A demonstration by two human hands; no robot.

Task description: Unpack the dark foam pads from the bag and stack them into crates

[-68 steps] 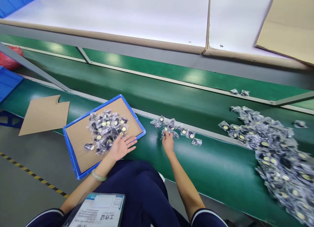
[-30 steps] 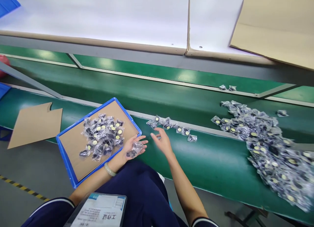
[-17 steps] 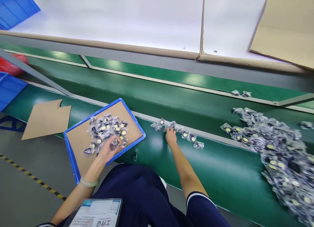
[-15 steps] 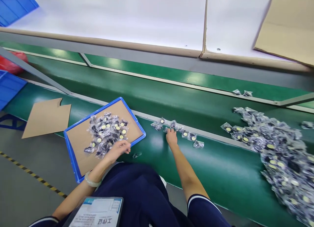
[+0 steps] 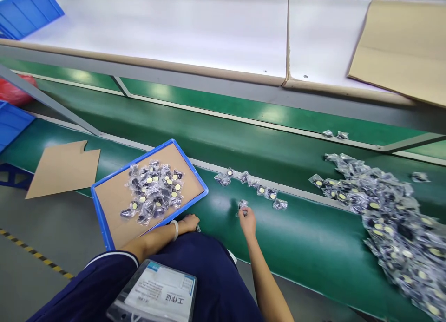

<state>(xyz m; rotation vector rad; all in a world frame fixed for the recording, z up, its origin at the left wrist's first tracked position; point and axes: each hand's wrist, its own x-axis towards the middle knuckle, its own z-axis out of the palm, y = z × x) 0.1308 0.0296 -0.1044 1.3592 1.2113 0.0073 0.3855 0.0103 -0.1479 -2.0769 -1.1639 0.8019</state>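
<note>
1. Since the right hand (image 5: 247, 222) pinches a small plastic packet (image 5: 242, 205) between narrow fingers over the green belt (image 5: 306, 252), a loose pinch could drop it.
2. Because the left hand (image 5: 190, 223) curls against the blue tray (image 5: 139, 160), whether it holds anything is unclear; a bump could scatter the tray's packets (image 5: 153, 192).

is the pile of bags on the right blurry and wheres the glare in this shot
In the head view, the pile of clear plastic bags smears into blur toward the lower right corner; also in the head view, pale glare patches streak the green conveyor belt, and the white sheet above it looks washed out with light.
</note>
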